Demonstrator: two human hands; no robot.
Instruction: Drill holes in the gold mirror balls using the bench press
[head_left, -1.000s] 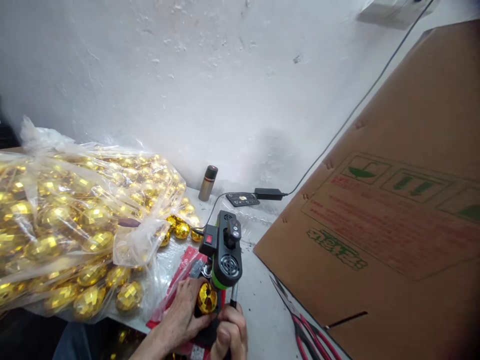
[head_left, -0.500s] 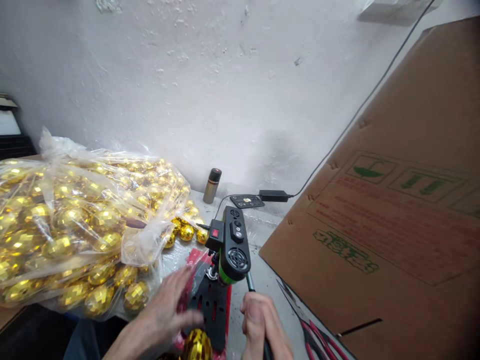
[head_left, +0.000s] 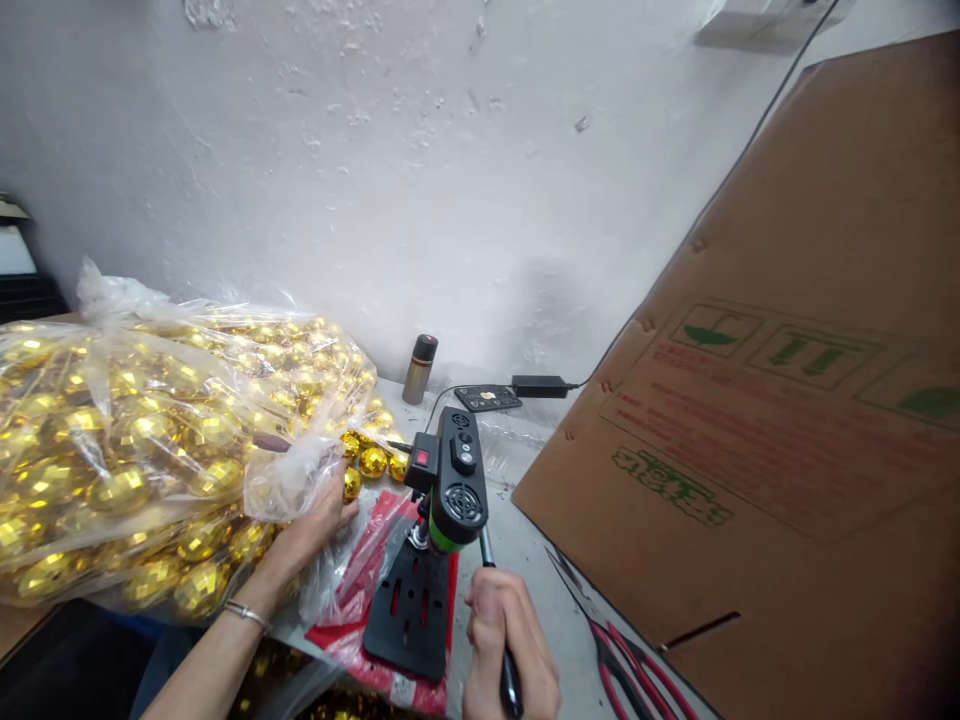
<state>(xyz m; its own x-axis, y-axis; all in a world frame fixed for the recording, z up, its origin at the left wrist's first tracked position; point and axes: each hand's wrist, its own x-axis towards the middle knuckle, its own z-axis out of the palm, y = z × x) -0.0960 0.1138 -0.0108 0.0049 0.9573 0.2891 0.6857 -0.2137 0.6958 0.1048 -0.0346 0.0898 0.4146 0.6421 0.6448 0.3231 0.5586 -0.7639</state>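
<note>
My left hand (head_left: 328, 508) reaches in at the mouth of a clear plastic bag (head_left: 281, 485). Its thumb and fingers close about a shiny gold faceted ball (head_left: 352, 485); some of the fingers are hidden. In my right hand (head_left: 510, 640) is the black-gripped lever (head_left: 511, 685) of a small bench press (head_left: 459, 480). This black press has a red switch, a green band and a slotted base plate (head_left: 409, 620) with no ball on it. The plate rests on a red plastic sheet (head_left: 352, 600).
Loose gold balls (head_left: 373, 461) lie behind the left hand. Red-handled scissors (head_left: 630, 660) are at the right, beside a large cardboard box (head_left: 750, 400). Near the wall stand a small bottle (head_left: 419, 368), a phone (head_left: 487, 398) and a power adapter (head_left: 540, 386). More gold pieces (head_left: 352, 705) show below the table edge.
My left hand has moved from over the base plate up and left to the bag's mouth. The ball near the plate's front edge has gone from there. My right hand still grips the lever.
</note>
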